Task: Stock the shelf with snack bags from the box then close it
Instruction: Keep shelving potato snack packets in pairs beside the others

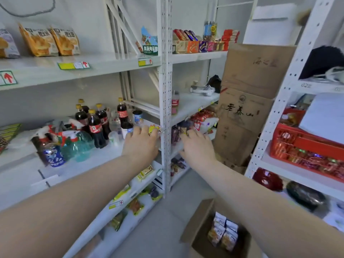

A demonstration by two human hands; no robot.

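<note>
White perforated-steel shelving [165,90], pale floor. Brown cardboard box [201,229] sat open, low right, with glossy snack bags [223,233] upright inside. Left hand [141,144] was splayed flat and empty at the shelf edge. Right hand [197,146] reached to crinkly dark packets [176,134], grip unclear.

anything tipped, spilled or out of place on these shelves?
Yes. Left of the upright cola bottles, the spray bottles and a green bottle seem to lie tipped in a heap. Packets on the lower shelves lie loose and crooked. Nothing looks spilled.
</note>
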